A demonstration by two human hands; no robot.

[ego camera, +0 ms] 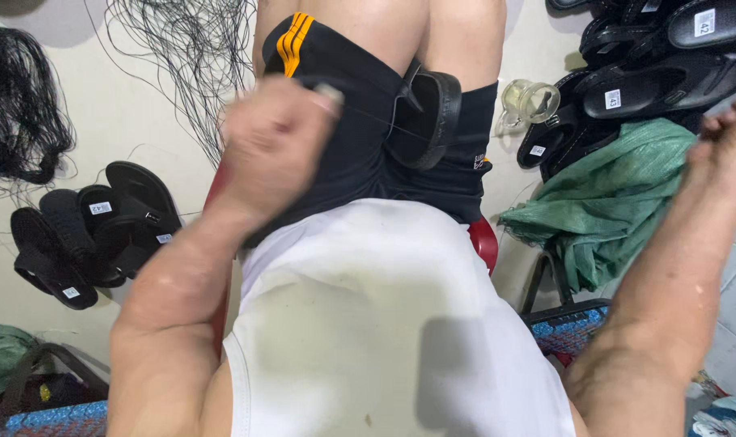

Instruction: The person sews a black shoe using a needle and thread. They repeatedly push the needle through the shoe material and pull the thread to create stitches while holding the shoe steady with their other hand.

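Far left of frame: a tangle of black thread (pixel 16 105) on the floor, and below it a pile of black sandals (pixel 93 231) with white size stickers.

Centre-left: my left hand (pixel 275 146) is closed in a fist, blurred, pinching what looks like a small needle or tool at the fingertips. A taut thread (pixel 368 117) runs from it to the black sandal (pixel 428 117) clamped between my thighs at upper centre, against the dark shorts (pixel 343 154).

I judge the sandal light and rubbery, stiff in the sole but flexible at the strap; best held by the sole edge, not the strap being stitched. The thread is thin and slippery, so it needs a firm pinch or a wrap round a finger.

Right of centre: a clear plastic jug (pixel 530 101) on the floor, then green cloth (pixel 619 198), with more black sandals (pixel 651 57) at upper right.

Far right: my right hand (pixel 728 133) is raised and mostly cut off by the frame edge; I cannot tell whether it grips anything.
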